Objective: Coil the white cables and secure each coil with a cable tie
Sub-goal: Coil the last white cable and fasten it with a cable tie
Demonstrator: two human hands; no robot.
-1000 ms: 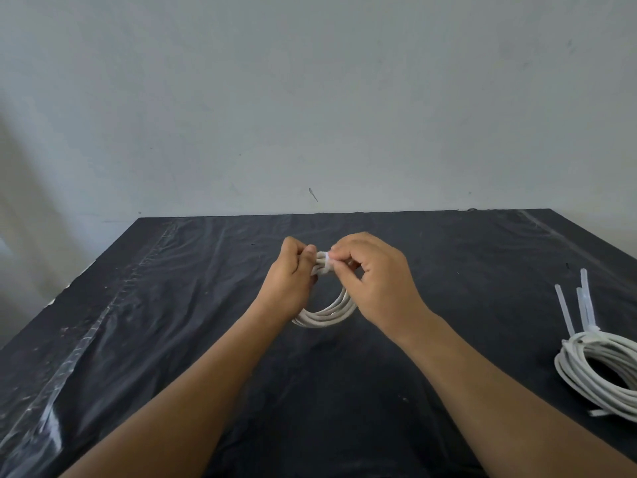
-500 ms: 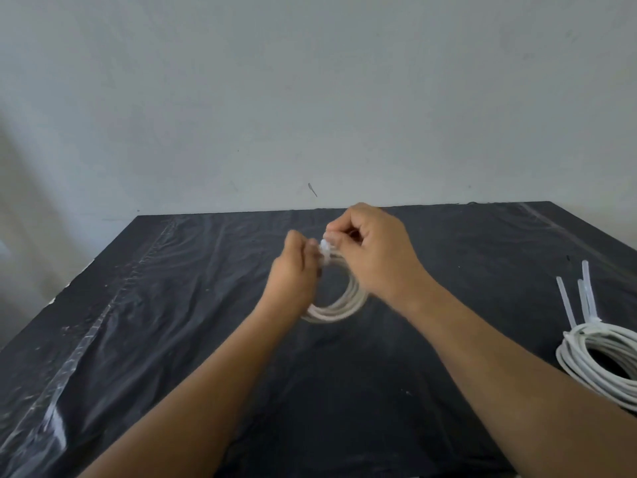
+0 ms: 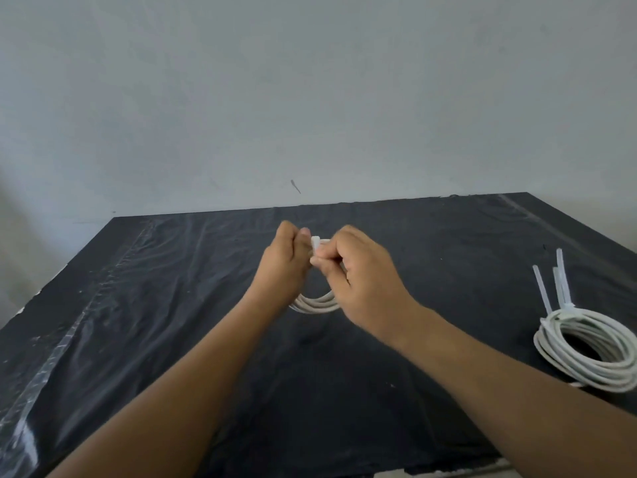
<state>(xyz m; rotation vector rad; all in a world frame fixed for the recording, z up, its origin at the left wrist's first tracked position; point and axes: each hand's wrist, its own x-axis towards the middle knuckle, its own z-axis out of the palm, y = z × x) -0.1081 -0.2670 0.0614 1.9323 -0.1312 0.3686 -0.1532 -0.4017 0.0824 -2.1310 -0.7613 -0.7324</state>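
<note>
Hands are both up over the middle of the desk (image 3: 172,305), pinched together on the top of a small cable coil (image 3: 319,302). Left hand (image 3: 284,267) grips the bundle, right hand (image 3: 362,281) pinches a white cable tie (image 3: 315,243) standing roughly upright between them, so the pull looks like the right hand's job. Coil hangs below, smooth round white loops. Finished coil (image 3: 586,350) with stiff tie tails sits well off right on crinkly black plastic.
</note>
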